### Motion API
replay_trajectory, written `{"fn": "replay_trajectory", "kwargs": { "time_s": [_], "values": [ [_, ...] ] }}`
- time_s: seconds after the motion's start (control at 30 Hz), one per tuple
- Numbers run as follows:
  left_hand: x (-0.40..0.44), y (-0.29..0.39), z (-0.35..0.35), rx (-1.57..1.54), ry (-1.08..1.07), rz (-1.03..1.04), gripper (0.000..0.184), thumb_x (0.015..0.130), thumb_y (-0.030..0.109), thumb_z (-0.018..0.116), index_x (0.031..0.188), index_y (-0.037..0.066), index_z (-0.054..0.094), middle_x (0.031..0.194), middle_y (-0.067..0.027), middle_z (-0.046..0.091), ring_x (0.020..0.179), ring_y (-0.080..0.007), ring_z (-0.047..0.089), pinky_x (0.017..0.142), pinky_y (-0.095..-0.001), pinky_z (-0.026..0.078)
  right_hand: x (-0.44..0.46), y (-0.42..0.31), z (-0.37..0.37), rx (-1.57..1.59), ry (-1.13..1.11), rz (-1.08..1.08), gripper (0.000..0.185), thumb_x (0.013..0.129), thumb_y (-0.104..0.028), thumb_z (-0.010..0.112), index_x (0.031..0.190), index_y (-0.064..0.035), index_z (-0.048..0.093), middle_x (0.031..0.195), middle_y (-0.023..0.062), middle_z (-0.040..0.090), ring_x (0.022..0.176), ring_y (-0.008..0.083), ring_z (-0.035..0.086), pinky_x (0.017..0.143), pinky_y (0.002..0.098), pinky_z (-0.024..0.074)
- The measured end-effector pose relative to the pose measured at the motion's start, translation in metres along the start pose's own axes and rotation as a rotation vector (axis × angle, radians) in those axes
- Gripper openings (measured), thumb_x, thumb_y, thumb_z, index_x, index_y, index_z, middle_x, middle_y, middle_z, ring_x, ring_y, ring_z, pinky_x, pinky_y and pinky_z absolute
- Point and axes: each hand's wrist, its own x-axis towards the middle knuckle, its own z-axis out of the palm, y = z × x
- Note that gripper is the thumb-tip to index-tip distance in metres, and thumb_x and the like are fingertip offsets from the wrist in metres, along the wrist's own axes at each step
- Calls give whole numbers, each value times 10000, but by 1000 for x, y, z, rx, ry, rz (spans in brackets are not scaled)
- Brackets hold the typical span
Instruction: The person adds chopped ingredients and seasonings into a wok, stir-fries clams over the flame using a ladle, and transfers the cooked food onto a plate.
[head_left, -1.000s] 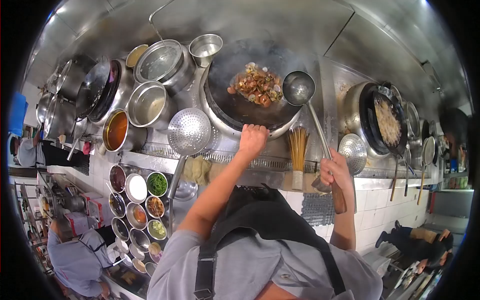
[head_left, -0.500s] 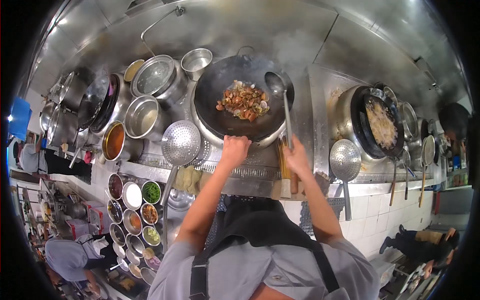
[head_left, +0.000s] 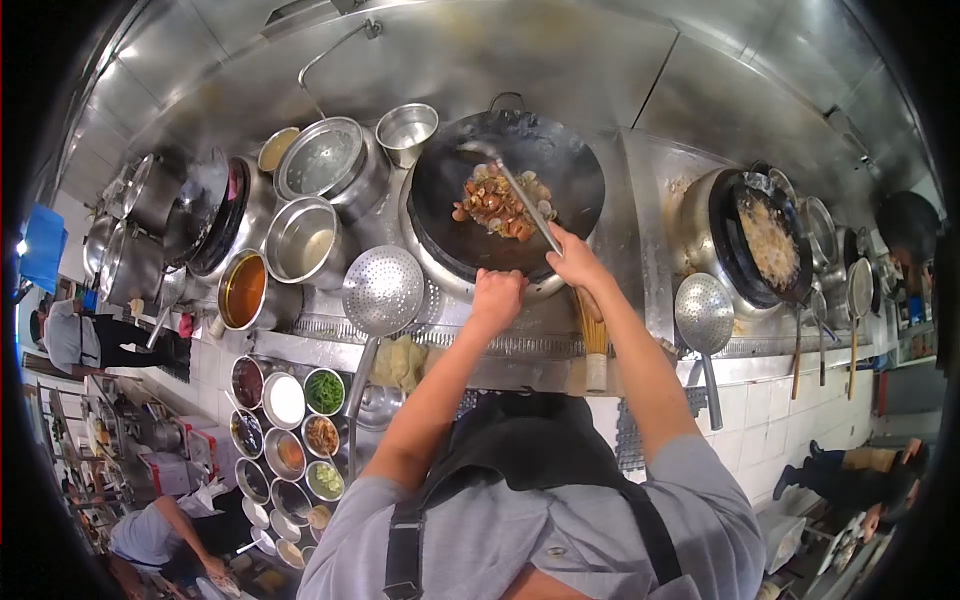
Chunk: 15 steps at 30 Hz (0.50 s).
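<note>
My left hand (head_left: 499, 298) is closed at the near edge of a large black wok (head_left: 577, 190); whether it holds a handle or the rim is hidden under the fingers. In the wok lies a heap of reddish-brown food with what look like clam shells (head_left: 500, 205). My right hand (head_left: 580, 264) grips the long handle of a ladle (head_left: 480, 150), which slants over the food, its bowl near the wok's far left side. A bamboo wok brush (head_left: 594, 350) lies just below my right hand. Left of my left hand rests a perforated skimmer (head_left: 383, 290).
Right of the wok are another skimmer (head_left: 704, 313) and a second wok with bubbling contents (head_left: 768, 240). To the left stand a pot of orange liquid (head_left: 242, 290), steel pots (head_left: 300, 240) and several seasoning bowls (head_left: 283, 400). Co-workers (head_left: 155, 535) stand at the lower left and right.
The ladle has swung from the wok's right side across to its far left. My right hand has moved up and left, nearer my left hand. The food has shifted slightly within the wok.
</note>
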Motion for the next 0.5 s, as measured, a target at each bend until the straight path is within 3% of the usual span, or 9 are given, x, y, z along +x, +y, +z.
{"fn": "replay_trajectory", "kwargs": {
  "time_s": [0.1, 0.17, 0.27, 0.37, 0.5],
  "values": [
    [-1, 0, 4, 17, -5, 0, 237, 962, 234, 615, 793, 72, 650, 779, -137, 715, 771, -339, 691, 771, -480, 438, -32, -64, -48, -294, -385, 276, 695, 911, -63, 595, 1563, -94, 354, 1031, 261, 700, 874, 439, 696, 808, 517, 551],
    [-3, 0, 6, 26, -14, -7, 236, 963, 236, 615, 796, 74, 656, 784, -135, 718, 776, -333, 694, 775, -477, 437, -68, -69, -50, -449, -343, 236, 737, 911, -48, 575, 1591, -135, 301, 1013, 269, 694, 864, 475, 674, 823, 546, 538],
    [-1, 1, 3, 8, -12, -8, 233, 962, 236, 618, 802, 73, 663, 788, -137, 721, 779, -328, 696, 779, -476, 435, -120, -70, -28, -348, -270, 406, 757, 918, -40, 557, 1606, -144, 258, 1028, 292, 682, 871, 503, 658, 820, 557, 535],
    [-1, 4, 3, -8, -21, -8, 230, 958, 242, 620, 810, 74, 671, 794, -137, 725, 787, -318, 699, 790, -467, 435, -148, -60, -4, -132, -76, 358, 742, 918, -28, 555, 1601, -141, 287, 1055, 321, 668, 860, 523, 647, 785, 531, 545],
    [2, 2, 8, 18, -29, -29, 225, 950, 252, 618, 824, 79, 686, 811, -133, 735, 806, -300, 706, 816, -450, 439, -170, -77, -33, 162, -59, 297, 698, 917, -43, 580, 1577, -119, 364, 1147, 300, 676, 887, 463, 692, 803, 462, 546]
  ]
}}
